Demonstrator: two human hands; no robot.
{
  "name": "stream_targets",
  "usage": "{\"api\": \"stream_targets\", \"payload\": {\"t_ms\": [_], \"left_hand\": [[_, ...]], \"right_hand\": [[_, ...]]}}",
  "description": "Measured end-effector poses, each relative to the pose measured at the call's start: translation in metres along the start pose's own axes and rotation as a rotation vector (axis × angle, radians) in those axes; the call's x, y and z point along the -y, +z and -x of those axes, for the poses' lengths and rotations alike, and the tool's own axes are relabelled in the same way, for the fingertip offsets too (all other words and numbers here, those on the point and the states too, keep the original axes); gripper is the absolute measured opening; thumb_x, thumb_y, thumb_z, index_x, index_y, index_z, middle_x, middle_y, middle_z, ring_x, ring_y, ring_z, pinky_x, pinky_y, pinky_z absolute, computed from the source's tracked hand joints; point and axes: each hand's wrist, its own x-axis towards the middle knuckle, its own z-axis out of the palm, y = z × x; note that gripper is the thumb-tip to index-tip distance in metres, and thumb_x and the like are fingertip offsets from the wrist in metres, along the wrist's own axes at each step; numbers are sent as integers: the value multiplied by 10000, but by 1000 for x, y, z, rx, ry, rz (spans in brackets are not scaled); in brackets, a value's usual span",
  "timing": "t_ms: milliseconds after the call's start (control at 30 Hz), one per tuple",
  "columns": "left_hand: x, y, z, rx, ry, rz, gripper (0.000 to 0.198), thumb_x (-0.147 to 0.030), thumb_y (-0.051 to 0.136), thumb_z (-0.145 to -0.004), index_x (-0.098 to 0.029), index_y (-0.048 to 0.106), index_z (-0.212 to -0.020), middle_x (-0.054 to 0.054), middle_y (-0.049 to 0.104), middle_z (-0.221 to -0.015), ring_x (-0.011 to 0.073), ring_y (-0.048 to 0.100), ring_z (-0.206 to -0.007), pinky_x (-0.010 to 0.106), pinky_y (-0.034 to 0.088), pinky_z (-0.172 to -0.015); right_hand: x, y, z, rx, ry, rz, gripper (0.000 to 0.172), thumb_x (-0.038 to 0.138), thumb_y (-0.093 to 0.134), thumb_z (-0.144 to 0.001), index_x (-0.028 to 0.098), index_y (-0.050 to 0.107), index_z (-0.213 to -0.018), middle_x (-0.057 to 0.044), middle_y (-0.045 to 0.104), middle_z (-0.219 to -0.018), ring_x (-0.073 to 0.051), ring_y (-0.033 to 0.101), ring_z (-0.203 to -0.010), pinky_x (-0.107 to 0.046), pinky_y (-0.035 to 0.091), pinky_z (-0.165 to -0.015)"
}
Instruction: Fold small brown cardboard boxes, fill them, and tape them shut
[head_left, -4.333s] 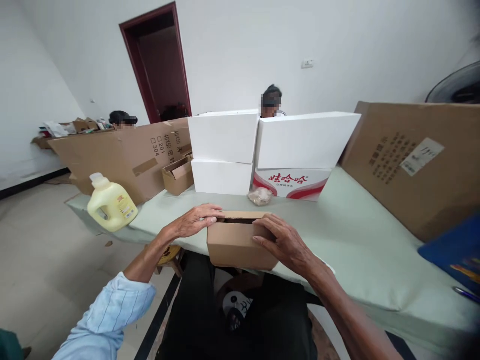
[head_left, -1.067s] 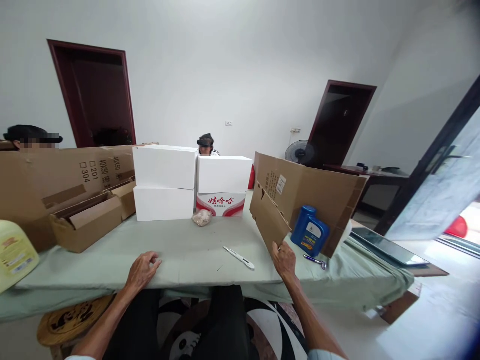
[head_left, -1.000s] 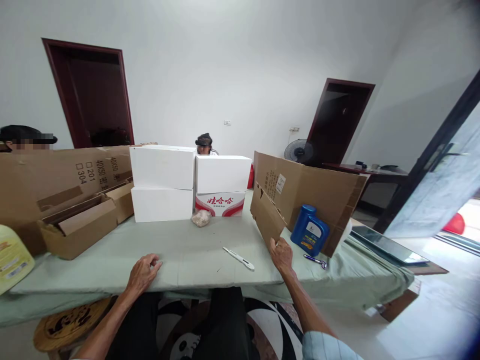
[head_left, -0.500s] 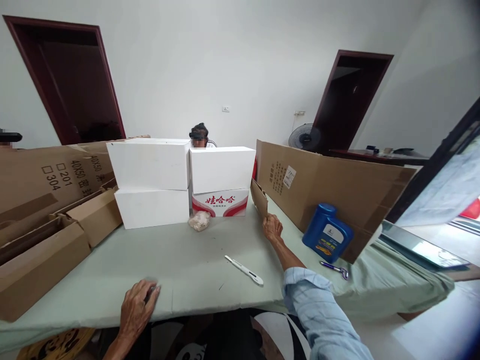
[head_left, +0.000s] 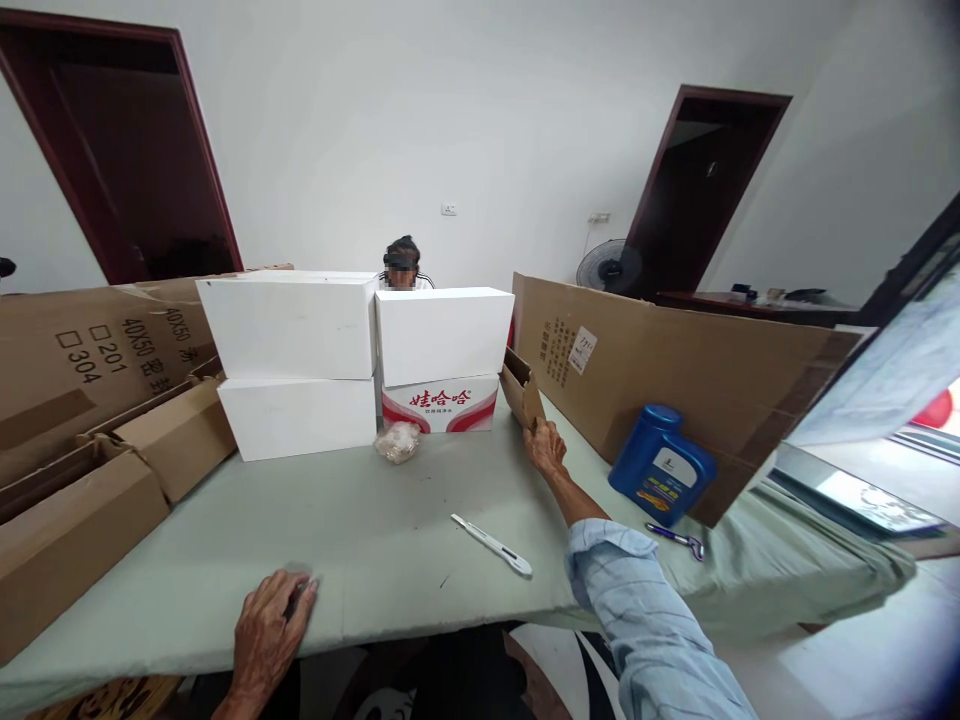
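On the worktop (head_left: 360, 540), a tall cardboard wall (head_left: 637, 360) at right hides what stands behind it. Four stacked boxes (head_left: 442, 335) show me only their outsides. At left, the nearer long open box (head_left: 82, 540) runs out of view, its contents too dark to tell. My right grip (head_left: 546, 447) clasps the near end of a brown box (head_left: 523, 388), partly hidden beside the stack; my left grip (head_left: 270, 625) rests released, loosely curled.
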Motion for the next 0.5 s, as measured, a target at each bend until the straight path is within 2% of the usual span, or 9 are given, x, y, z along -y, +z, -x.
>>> {"api": "stream_targets", "payload": {"t_ms": [300, 400, 500], "left_hand": [[2, 3, -2, 4, -51, 51, 501, -619, 450, -1034, -248, 758, -899, 40, 762, -858, 246, 728, -838, 366, 515, -770], [3, 3, -5, 30, -80, 104, 425, -561, 492, -1011, -251, 754, -884, 39, 753, -839, 246, 718, -822, 365, 515, -764], [-2, -2, -10, 48, -113, 177, 360, -499, 519, -984, -238, 739, -866, 48, 739, -825, 245, 698, -813, 368, 512, -777]], "right_hand": [[-13, -19, 33, -3, -57, 28, 351, 324, 487, -1049, 201, 650, -1334, -126, 667, -1319, -245, 646, -1141, -317, 467, -866], [-15, -21, 55, -2, -124, 41, 338, 312, 479, -1056, 192, 673, -1306, -123, 689, -1303, -238, 653, -1140, -309, 471, -875], [-14, -15, 91, 27, -260, 52, 311, 326, 476, -1064, 203, 727, -1201, -103, 717, -1251, -231, 658, -1137, -303, 473, -895]]}}
